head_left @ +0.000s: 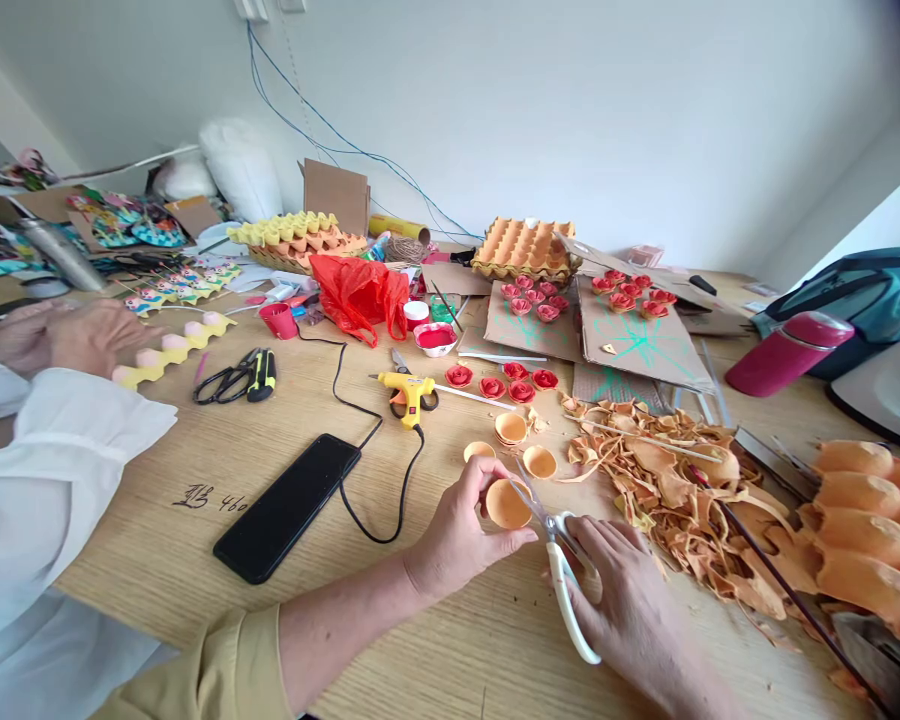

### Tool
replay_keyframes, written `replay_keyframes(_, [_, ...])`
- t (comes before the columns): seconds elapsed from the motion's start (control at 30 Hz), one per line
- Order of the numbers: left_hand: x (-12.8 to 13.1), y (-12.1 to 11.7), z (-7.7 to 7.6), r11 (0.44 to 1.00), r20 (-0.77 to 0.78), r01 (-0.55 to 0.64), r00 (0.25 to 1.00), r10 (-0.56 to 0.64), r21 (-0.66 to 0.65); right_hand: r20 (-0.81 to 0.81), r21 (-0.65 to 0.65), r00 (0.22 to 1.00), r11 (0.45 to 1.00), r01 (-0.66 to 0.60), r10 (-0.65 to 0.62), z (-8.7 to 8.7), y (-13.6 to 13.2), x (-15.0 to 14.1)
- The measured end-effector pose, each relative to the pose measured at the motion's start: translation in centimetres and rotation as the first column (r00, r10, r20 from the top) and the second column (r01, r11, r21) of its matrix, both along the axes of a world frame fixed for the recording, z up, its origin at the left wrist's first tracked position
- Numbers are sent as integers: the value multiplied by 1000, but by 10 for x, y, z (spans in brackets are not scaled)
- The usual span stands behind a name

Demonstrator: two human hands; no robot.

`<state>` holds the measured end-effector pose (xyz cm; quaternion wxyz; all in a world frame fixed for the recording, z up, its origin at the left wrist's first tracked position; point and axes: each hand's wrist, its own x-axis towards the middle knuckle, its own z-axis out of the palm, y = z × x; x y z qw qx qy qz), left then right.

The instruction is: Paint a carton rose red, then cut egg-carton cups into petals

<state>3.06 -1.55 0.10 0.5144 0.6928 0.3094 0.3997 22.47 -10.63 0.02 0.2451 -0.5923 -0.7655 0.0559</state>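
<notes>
My left hand [461, 530] pinches a small orange egg-carton cup [507, 504] just above the wooden table [195, 470]. In my right hand [630, 600] are white-handled scissors [566, 575], fingers through the loops, with the blades [529, 490] at the cup's right rim. Other cut orange cups [511, 428] lie just beyond, and a pile of orange carton scraps [667, 490] spreads to the right. Red painted carton roses [502, 382] sit in a row farther back.
A black phone [289, 505] and a yellow glue gun [411, 390] with its cord lie to the left. Another person's hands [67, 335] in white sleeves rest at far left. Cardboard sheets with roses [630, 335], egg trays [525, 248], a red bag [360, 292], and a pink bottle [787, 352] stand behind.
</notes>
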Motion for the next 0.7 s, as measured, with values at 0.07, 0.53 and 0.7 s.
replay_keyframes(0.07, [0,-2,-1,1000,-31,-19,999,20,19,10,5,1000,1000,17,-17,0,0,-2])
replay_keyframes(0.53, [2,-6,-1,995,-93,-76,992,81,60,21,64,999,998,26,-28,-2,0,-1])
replay_keyframes(0.7, [0,-6,-2,995,-111,-39,993,49,88,10,10,1000,1000,9,-9,3,0,-1])
